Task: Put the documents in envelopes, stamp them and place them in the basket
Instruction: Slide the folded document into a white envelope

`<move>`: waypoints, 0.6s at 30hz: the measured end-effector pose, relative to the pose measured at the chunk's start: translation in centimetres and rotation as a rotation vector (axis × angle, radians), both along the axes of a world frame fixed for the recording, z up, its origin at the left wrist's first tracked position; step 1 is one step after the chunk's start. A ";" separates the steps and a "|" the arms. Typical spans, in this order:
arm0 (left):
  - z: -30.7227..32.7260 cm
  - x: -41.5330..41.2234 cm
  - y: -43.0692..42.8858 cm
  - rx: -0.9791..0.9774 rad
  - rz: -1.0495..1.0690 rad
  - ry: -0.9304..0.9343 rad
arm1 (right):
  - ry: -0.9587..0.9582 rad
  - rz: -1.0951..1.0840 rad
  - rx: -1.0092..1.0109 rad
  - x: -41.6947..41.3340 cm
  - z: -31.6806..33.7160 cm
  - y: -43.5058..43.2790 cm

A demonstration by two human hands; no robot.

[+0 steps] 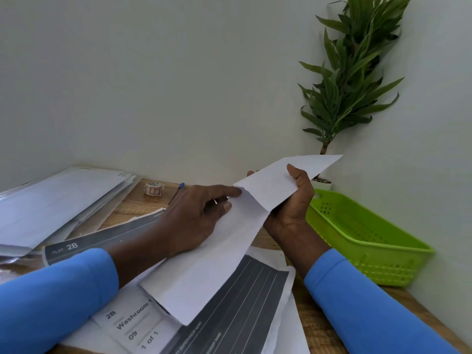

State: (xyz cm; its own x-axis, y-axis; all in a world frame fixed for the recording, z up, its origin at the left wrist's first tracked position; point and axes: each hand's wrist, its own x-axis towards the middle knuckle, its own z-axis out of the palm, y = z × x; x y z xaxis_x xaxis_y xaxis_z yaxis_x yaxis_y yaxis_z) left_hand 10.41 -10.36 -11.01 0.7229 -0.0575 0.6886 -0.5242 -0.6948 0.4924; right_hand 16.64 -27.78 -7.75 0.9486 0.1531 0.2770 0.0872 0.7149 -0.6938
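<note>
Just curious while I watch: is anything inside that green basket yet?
The green basket shows only its bare perforated floor and walls; no envelope lies in the part that can be seen. Its near left corner is hidden behind the right hand and the white paper.

Soft even daylight, faint shadows, wide-angle edge bending.

**Wooden counter against the wall**

On the wooden counter (316, 325) lie a stack of envelopes (56, 200) at far left, printed documents (229, 310) in front, a stamp roll (154, 188), a blue pen (178, 189), a green basket (362, 238) and a potted plant (322, 183).
</note>
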 end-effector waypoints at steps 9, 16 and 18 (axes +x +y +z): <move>-0.1 1.0 0.2 -0.712 -0.114 0.342 | -0.017 0.112 0.025 0.1 -0.2 0.3; 0.6 0.7 0.9 -0.633 -0.125 0.494 | -0.028 0.155 0.017 -0.3 -0.3 1.0; 1.3 0.4 1.4 -0.594 -0.180 0.617 | -0.047 0.098 0.062 0.2 0.3 0.2</move>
